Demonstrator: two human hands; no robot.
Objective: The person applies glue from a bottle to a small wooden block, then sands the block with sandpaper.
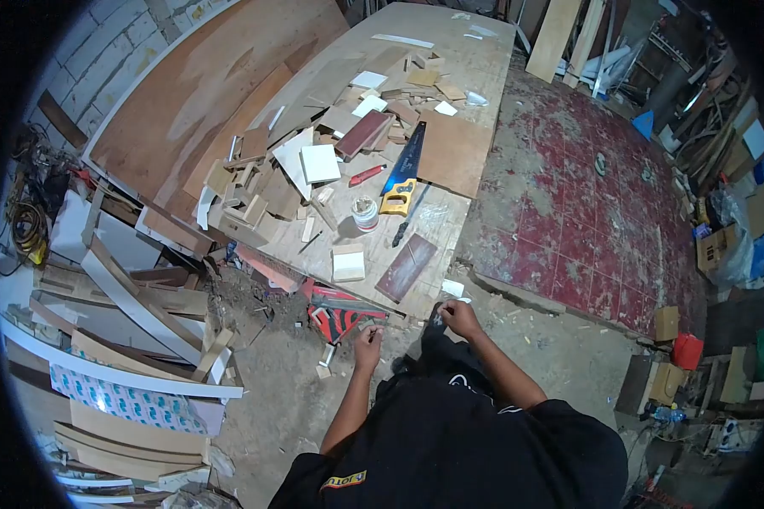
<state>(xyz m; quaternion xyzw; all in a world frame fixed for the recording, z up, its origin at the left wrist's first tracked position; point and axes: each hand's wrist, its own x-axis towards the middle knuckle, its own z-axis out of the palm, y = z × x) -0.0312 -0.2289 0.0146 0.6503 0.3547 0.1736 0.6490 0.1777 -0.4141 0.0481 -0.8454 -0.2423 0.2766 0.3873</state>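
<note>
My left hand is raised in front of the table's near edge, fingers curled in a pinch; whatever it may hold is too small to make out. To its right, my right hand is closed too, just past the table's near corner, its contents hidden. Closest to the hands on the wooden tabletop lie a flat reddish-brown board and a small pale wood block. Behind them are a white tub, a handsaw with a yellow handle, and a red utility knife.
Wood offcuts heap over the table's left and middle. A red-and-black bag sits below its near edge. Curved boards are stacked at left. A raised red tiled floor lies right, with boxes along its far side.
</note>
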